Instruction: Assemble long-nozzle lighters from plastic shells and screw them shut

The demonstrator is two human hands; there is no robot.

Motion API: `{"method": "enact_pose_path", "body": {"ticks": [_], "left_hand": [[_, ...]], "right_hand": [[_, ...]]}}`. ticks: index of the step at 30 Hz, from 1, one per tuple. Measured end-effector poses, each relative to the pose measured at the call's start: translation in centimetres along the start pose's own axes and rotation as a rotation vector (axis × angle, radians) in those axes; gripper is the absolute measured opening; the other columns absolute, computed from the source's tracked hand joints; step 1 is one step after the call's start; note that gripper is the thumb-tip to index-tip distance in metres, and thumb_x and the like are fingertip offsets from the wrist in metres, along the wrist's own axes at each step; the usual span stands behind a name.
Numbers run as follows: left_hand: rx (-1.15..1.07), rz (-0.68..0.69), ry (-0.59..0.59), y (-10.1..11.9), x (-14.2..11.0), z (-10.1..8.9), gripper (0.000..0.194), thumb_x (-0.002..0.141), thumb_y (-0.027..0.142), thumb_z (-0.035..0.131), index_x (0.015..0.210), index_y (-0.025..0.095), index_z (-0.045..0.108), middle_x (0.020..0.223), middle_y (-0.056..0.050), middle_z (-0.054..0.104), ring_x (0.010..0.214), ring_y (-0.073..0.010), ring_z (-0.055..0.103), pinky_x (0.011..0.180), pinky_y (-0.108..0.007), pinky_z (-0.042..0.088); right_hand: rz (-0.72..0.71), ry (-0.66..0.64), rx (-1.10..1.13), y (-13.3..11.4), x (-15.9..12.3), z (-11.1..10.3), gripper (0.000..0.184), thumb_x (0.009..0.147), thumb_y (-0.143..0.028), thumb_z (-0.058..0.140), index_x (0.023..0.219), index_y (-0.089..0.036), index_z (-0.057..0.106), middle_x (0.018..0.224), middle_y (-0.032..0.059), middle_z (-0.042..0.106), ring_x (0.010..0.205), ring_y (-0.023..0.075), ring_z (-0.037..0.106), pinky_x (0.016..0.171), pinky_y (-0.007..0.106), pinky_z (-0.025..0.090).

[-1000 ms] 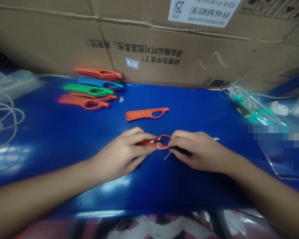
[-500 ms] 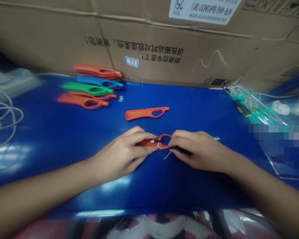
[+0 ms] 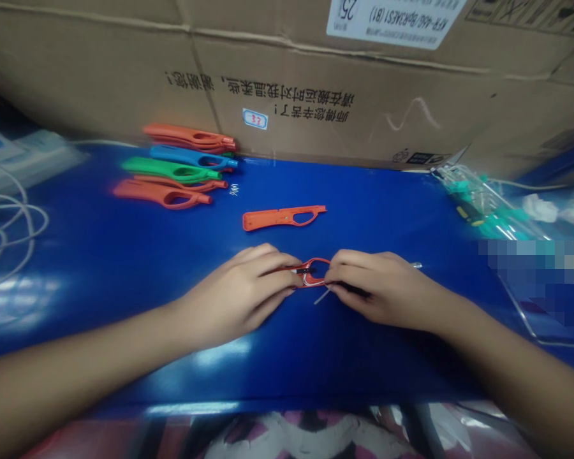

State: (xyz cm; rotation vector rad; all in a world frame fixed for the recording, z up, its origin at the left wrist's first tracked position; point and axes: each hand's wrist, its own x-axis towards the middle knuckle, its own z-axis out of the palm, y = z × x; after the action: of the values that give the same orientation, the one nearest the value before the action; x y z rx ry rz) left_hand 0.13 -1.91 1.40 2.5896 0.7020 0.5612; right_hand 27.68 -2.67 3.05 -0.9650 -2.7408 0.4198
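My left hand is closed on an orange plastic handle piece that lies on the blue table, with a small black and metal part in its loop. My right hand pinches the loop end of that piece and also holds a thin dark tool whose metal tip sticks out to the right. A second orange handle half lies free on the table just beyond my hands.
A row of orange, blue and green handles lies at the back left. Large cardboard boxes wall off the far side. A clear bag of green parts sits at right. White cable loops lie at left.
My left fingers have slid a little further over the orange piece, covering more of it. Otherwise nothing has visibly moved.
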Motion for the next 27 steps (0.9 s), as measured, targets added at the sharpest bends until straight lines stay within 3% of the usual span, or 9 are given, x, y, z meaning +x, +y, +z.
{"method": "enact_pose_path", "body": {"ticks": [15,27], "left_hand": [[-0.007,-0.046,-0.067,0.22,0.17,0.13,0.030,0.103,0.017,0.047,0.128,0.021,0.063,0.132,-0.011,0.059,0.117,-0.0242,0.052,0.101,-0.042,0.048],[0.025,0.013,-0.017,0.09,0.05,0.00,0.035,0.101,0.015,0.049,0.133,0.022,0.063,0.132,-0.012,0.061,0.115,-0.0249,0.055,0.096,-0.042,0.051]], "right_hand": [[-0.036,-0.003,-0.016,-0.13,0.05,-0.07,0.023,0.101,-0.022,0.048,0.113,-0.020,0.067,0.106,0.0055,0.069,0.082,0.0142,0.066,0.065,0.027,0.046],[0.005,0.031,0.084,0.10,-0.11,-0.28,0.020,0.099,-0.023,0.051,0.103,-0.020,0.070,0.102,0.0066,0.066,0.077,0.0123,0.062,0.066,0.025,0.048]]}}
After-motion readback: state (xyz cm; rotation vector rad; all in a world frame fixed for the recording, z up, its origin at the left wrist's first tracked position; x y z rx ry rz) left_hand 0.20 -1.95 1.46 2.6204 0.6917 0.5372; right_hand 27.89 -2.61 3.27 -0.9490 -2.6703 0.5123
